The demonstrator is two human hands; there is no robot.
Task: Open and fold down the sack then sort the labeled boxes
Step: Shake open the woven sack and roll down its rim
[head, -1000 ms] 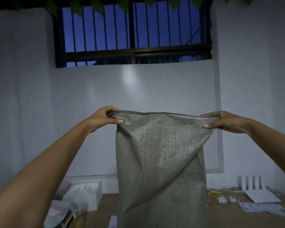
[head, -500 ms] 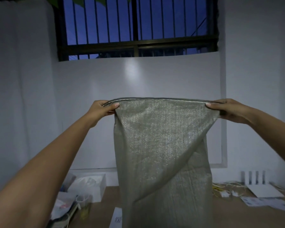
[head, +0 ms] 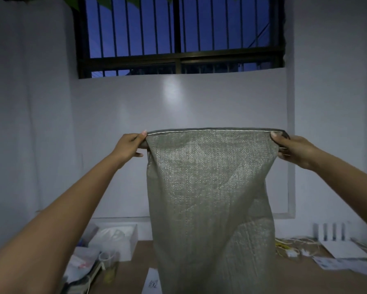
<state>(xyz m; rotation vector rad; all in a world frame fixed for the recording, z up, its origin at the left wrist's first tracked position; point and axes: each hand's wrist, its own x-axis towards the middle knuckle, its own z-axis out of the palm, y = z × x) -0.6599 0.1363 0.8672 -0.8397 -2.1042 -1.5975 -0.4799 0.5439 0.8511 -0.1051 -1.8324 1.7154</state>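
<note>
I have my left hand (head: 129, 147) pinching one top corner of the sack (head: 210, 198), thumb on the near face and the other fingers (head: 278, 137) of my right hand (head: 292, 148) curled over the opposite corner. Both grips sit right on the stitched hem, which runs taut and level between them. The mouth looks closed; I see only a thin dark line along the top, so I judge the opening step has not really begun.

Below my fingers the woven grey sack hangs straight down, creased diagonally, its lower part dropping past the bottom of the view, so I cannot tell whether it touches the surface (head: 305, 272).

What worries me: I am holding both layers pinched together at each corner, so pulling outward only tightens the mouth shut. To open it I must separate the layers, and loosening either pinch could let that slick weave slip and the whole sack drop sideways.

Further down and left of my left fingers lies a white box (head: 123, 238) amid clutter; down and right of my right fingers are cables (head: 288, 247) and papers (head: 343, 262). The hanging sack could sweep these if I swing it. I cannot read any labels from here.
</note>
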